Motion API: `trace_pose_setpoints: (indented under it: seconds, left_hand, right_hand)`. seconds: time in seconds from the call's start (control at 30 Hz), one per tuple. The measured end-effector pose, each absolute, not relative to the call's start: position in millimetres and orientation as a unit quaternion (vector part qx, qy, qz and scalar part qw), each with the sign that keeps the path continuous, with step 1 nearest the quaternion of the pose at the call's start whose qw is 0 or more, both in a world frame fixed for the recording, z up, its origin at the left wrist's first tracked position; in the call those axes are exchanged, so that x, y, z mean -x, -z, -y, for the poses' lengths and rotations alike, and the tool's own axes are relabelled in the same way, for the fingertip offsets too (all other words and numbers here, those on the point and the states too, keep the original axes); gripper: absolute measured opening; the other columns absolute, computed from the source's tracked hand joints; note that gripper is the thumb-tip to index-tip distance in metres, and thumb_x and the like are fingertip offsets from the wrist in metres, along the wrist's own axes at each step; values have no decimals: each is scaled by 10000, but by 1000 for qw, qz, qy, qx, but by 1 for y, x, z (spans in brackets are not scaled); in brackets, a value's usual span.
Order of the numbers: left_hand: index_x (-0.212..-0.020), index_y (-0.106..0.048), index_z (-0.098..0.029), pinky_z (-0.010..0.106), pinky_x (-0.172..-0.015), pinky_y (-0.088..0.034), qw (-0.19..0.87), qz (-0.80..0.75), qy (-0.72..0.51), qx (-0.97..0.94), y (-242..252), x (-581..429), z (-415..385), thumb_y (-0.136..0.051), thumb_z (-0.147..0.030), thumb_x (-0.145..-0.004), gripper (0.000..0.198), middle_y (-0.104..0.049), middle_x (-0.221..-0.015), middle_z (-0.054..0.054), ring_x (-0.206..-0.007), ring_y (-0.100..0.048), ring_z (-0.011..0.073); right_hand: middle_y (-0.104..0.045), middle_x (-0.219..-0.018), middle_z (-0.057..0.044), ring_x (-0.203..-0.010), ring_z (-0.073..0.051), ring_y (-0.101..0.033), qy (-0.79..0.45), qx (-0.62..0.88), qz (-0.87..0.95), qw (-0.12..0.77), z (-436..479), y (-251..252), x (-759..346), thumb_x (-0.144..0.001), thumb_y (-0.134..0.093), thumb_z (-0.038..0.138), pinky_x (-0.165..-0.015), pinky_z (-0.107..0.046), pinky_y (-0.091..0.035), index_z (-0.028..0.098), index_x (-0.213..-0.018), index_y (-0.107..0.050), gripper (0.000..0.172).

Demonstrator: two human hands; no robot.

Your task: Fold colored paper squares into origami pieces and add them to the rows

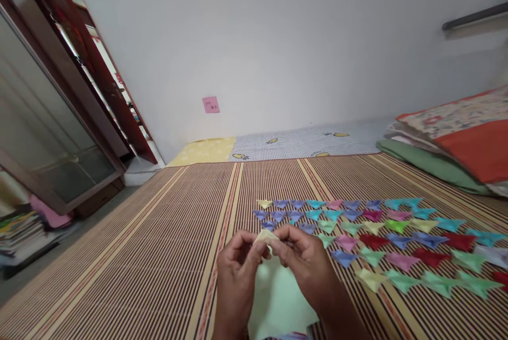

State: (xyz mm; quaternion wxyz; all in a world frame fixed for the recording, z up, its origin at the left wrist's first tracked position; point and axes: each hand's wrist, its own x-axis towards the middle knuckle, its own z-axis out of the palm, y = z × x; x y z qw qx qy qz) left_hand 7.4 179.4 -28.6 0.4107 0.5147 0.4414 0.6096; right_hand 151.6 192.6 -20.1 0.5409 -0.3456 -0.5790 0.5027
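Note:
Between both hands is a small folded piece of pale yellow paper (266,235), its peak pointing up. My left hand (240,263) pinches its left side between thumb and fingers. The right side is pinched by my right hand (304,255) in the same way. Below them, partly hidden by the wrists, lies a pale green sheet (278,297). To the right, folded paper pieces in blue, green, pink, red and yellow stand in rows; a yellow folded piece (371,279) and a blue folded piece (344,258) are near my right hand.
A striped mat (159,255) covers the surface. Pillows (468,144) are stacked at the right, by a checked cloth (293,144) along the wall. A pink note (210,105) is stuck to the wall. Books (27,234) and a glass-paned door (51,101) are at the left.

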Motion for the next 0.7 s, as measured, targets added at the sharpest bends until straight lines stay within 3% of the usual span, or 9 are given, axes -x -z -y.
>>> trace_pose_setpoints:
  seconds: [0.1,0.2,0.5,0.7]
  left_hand:
    - [-966,-722,-186,249,-661,-499,411,-427,-637,-493,27,2,-182,-694,-400,-916,221,-712,-826,36,-711,-633,159]
    - [-1011,-734,-193,247,-635,-495,418,-418,-628,-506,24,8,-180,-707,-352,-912,190,-731,-927,54,-721,-662,160]
    - [-888,-770,-197,217,-590,-495,437,-401,-605,-531,15,8,-178,-754,-271,-867,78,-728,-786,23,-688,-688,152]
    - [-837,-758,-187,201,-582,-508,484,-406,-586,-508,17,14,-176,-815,-269,-810,103,-758,-859,40,-663,-695,136]
  right_hand:
    - [-493,-645,42,-607,-134,-462,-468,365,620,512,-193,18,-159,-937,-597,371,-573,-244,-351,186,-805,-680,243]
    - [-524,-666,33,-627,-143,-480,-421,385,658,492,-191,17,-160,-963,-554,351,-600,-256,-355,190,-816,-681,252]
    - [-629,-715,11,-658,-157,-542,-388,373,683,494,-186,12,-155,-983,-553,320,-623,-264,-382,206,-795,-684,256]
    - [-635,-719,19,-642,-147,-545,-397,362,695,477,-187,13,-157,-1006,-517,308,-623,-257,-386,211,-836,-695,265]
